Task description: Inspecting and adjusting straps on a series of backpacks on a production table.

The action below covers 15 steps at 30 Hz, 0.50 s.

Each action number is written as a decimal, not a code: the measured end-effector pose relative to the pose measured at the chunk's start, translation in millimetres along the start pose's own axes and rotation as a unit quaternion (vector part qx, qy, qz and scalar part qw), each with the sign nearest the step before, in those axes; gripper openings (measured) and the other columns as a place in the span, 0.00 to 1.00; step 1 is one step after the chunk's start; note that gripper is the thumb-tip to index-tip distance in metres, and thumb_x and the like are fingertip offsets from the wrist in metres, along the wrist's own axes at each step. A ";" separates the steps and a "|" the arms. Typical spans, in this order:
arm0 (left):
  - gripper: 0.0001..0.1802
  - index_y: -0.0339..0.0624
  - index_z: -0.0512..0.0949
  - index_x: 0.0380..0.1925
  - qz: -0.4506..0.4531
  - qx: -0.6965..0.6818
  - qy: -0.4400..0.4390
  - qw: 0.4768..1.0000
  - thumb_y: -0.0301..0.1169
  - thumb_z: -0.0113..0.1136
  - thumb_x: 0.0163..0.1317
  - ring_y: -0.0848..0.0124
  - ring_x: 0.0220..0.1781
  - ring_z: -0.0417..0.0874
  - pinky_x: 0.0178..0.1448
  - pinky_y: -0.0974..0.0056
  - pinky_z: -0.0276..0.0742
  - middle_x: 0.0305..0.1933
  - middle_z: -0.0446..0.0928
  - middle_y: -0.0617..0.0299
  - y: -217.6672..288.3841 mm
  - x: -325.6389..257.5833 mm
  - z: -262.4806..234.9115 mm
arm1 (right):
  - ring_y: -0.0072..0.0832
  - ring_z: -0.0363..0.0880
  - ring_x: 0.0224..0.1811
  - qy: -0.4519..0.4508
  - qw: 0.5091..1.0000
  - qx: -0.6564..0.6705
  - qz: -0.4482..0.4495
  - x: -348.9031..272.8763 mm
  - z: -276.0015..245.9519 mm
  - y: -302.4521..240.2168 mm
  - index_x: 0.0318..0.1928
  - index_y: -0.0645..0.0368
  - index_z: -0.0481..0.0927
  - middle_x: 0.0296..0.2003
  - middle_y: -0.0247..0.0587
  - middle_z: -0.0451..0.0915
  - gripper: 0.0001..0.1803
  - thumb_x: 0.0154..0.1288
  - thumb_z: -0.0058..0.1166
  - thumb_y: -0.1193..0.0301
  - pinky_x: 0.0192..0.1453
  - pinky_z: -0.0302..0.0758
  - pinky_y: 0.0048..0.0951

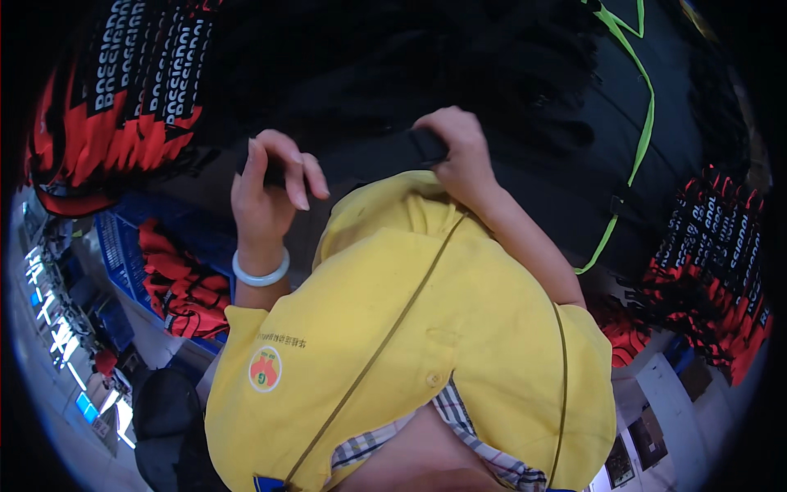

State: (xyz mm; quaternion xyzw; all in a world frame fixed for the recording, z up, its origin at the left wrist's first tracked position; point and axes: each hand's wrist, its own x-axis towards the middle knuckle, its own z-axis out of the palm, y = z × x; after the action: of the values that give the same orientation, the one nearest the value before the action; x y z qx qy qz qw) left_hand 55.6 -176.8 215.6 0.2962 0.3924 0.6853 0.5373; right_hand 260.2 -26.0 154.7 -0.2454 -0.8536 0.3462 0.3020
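My right hand (463, 152) is closed on one end of a small black strap-like piece (428, 145), which sticks out to the left of the fingers. Further left is my left hand (270, 184), with a pale bangle on its wrist and the fingers curled. Something dark shows between its thumb and fingers, but I cannot make out what it is against the black behind. Both hands are in front of my yellow top, over the near edge of a large black surface (508, 90).
Stacked red-and-black straps with white lettering (139, 107) lie at the far left; a similar stack (713, 262) is at the right. A blue container (123, 246) at the lower left holds red-and-black pieces (180, 283). A bright green cord (643, 139) crosses the black surface.
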 end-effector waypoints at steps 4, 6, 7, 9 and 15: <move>0.17 0.41 0.72 0.32 -0.031 0.052 0.065 0.996 0.39 0.38 0.74 0.74 0.24 0.73 0.63 0.49 0.68 0.13 0.65 0.68 -5.7 -4.8 -18.5 | 0.36 0.73 0.34 0.055 0.992 -0.114 0.001 -18.2 -20.1 10.6 0.32 0.57 0.75 0.27 0.37 0.74 0.14 0.42 0.55 0.85 0.44 0.65 0.34; 0.15 0.42 0.72 0.32 -0.038 0.026 0.065 0.997 0.37 0.40 0.73 0.76 0.24 0.72 0.64 0.50 0.67 0.13 0.65 0.69 -13.0 -6.5 -20.0 | 0.36 0.72 0.33 0.072 0.990 -0.122 0.016 -31.2 -24.2 10.6 0.32 0.57 0.75 0.27 0.37 0.73 0.14 0.42 0.54 0.85 0.45 0.64 0.33; 0.14 0.42 0.72 0.33 -0.046 0.011 0.052 0.998 0.37 0.41 0.73 0.76 0.24 0.72 0.64 0.50 0.68 0.13 0.65 0.69 -16.9 -7.1 -19.0 | 0.36 0.72 0.33 0.065 0.991 -0.115 0.036 -37.7 -25.9 10.3 0.32 0.57 0.75 0.27 0.37 0.74 0.13 0.43 0.54 0.84 0.45 0.63 0.33; 0.13 0.42 0.72 0.33 -0.062 -0.005 0.039 0.997 0.36 0.42 0.72 0.75 0.24 0.73 0.64 0.50 0.68 0.13 0.65 0.69 -24.0 -8.3 -14.4 | 0.35 0.72 0.33 0.058 0.990 -0.107 0.064 -48.7 -29.1 10.2 0.32 0.57 0.75 0.27 0.37 0.74 0.13 0.44 0.54 0.84 0.45 0.62 0.32; 0.13 0.42 0.73 0.33 -0.082 0.027 0.032 0.996 0.35 0.42 0.72 0.76 0.24 0.72 0.61 0.53 0.71 0.13 0.65 0.69 -33.1 -2.0 -4.1 | 0.34 0.72 0.34 0.060 0.985 -0.101 0.124 -68.6 -41.7 9.5 0.32 0.57 0.75 0.28 0.36 0.75 0.11 0.46 0.54 0.83 0.46 0.61 0.33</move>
State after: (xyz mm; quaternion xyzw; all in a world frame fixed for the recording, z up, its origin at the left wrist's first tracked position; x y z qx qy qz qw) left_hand 69.4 -175.9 185.2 0.2550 0.4511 0.6371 0.5706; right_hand 338.6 -44.6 148.1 -0.3992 -0.8272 0.2778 0.2814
